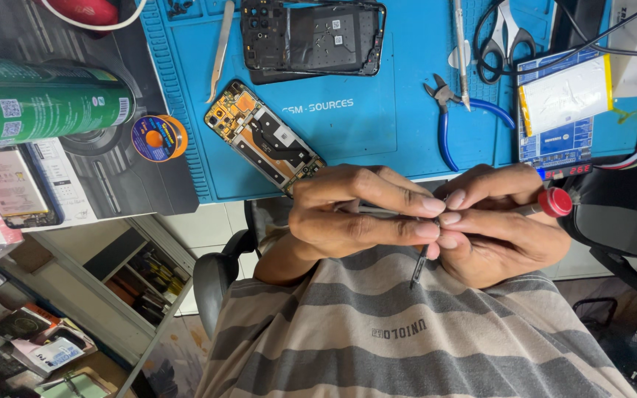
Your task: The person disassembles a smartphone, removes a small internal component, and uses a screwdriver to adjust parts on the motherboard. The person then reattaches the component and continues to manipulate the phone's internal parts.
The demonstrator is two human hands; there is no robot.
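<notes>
closest to the camera, over a grey striped shirt [407,346], both hands meet fingertip to fingertip. the left hand [355,214] is clenched around a thin metal tool, probably tweezers [385,211], whose long axis runs sideways across the view towards the other hand; only a short silvery length shows between the fingers. the right hand [503,225] is closed around a slim screwdriver [532,208] with a red end cap at the far right, its shaft lying along the same sideways line, so the two tools point at each other where the fingertips touch. a thin dark strip [418,269] hangs down from that meeting point; what it is cannot be told. both hands are equally near it.

further off, on the blue mat [377,133] covering the counter, an opened phone with its circuit board exposed [263,138] lies on a slant just beyond the left hand. a black phone frame [311,37] lies beyond that, blue-handled cutters [455,118] sit beyond the right hand, a solder spool [158,138] and a green spray can [46,103] lie off to one side.
</notes>
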